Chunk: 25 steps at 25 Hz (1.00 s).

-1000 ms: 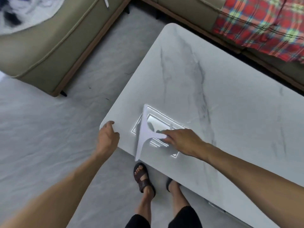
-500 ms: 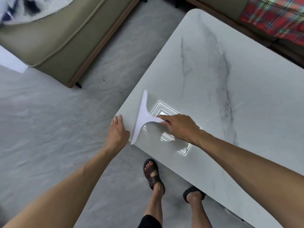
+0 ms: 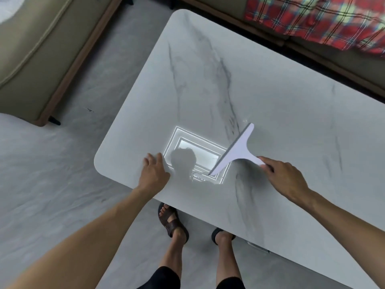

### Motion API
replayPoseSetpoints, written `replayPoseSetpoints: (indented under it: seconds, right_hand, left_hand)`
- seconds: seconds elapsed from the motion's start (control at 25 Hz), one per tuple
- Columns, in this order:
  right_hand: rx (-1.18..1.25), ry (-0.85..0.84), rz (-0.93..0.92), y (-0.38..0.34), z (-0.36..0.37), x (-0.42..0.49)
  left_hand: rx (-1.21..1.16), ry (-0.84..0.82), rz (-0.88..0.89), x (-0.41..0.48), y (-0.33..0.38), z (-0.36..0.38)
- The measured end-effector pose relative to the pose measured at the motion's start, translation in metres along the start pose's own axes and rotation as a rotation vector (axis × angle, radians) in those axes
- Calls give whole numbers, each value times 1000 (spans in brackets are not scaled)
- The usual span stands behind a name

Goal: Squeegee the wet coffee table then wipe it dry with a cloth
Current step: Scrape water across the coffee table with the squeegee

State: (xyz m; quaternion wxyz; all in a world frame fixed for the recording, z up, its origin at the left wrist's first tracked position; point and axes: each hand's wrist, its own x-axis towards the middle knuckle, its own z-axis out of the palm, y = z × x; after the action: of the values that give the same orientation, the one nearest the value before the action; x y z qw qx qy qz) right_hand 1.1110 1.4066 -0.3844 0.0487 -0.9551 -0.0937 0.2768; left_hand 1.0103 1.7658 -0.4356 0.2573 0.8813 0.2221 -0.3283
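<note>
On coffee table point(image 3: 270, 97) | right hand point(image 3: 285, 180) grips squeegee point(image 3: 237, 151) handle (white, T-shaped) | left hand point(image 3: 154, 174) rests flat, fingers straight

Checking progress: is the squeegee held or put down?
Held: the right hand grips the squeegee by its handle.

The counter point(image 3: 270, 101) is a pale, glossy, marble-look slab with rounded corners, standing on a grey floor point(image 3: 52, 174). Dark grey veins point(image 3: 224, 76) run across it beyond both grips. The left grip point(image 3: 154, 172) rests on the top with its fingers straight, and a rounded corner lies just to its left. The right grip point(image 3: 285, 178) holds the handle of a white squeegee point(image 3: 237, 151), whose blade slants off to that grip's left. The blade's near tip seems to meet the top; the rest cannot be told. A bright rectangular reflection point(image 3: 198, 155) lies between the two grips.
</note>
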Motion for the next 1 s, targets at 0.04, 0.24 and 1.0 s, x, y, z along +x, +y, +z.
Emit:
replayPoseSetpoints:
  seconds: [0.04,0.24,1.0]
  right_hand:
    - [3,1,31,10,-4,-7]
    - [86,17,-38,-24,-16,-18]
    - [-156,-160,-417,-63,25,-21]
  left_hand:
    - [-7,13,-6,0,0,0]
    - [-230,200,-143,-9,-25,-11]
    - [51,-6,1,-31,-50,11]
